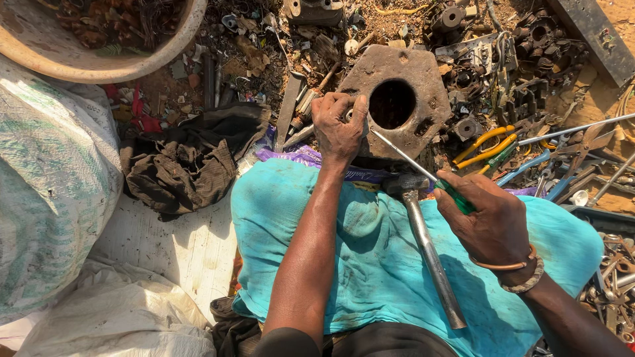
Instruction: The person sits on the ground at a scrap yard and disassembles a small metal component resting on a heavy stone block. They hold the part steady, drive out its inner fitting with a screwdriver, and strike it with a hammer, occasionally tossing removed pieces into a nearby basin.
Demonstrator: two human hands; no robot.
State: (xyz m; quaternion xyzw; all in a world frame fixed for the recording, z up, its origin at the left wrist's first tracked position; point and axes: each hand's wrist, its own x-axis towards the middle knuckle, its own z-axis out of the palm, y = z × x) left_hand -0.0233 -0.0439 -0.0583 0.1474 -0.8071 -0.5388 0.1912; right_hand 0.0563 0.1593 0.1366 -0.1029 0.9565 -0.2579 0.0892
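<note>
My left hand [338,124] pinches a small metal part against the edge of a rusty hexagonal metal block [423,79] with a round hole. My right hand [491,223] grips a green-handled screwdriver [423,170], whose shaft reaches up-left to the small part under my left fingers. A hammer [428,251] with a metal handle lies across the teal cloth [377,264] covering my lap, between my two arms.
Scrap metal parts and rusty pieces litter the ground around the block. Yellow- and blue-handled pliers [489,142] lie at the right. A dark crumpled cloth [185,165] sits left, a large basin [99,39] top left, white sacks [53,185] at left.
</note>
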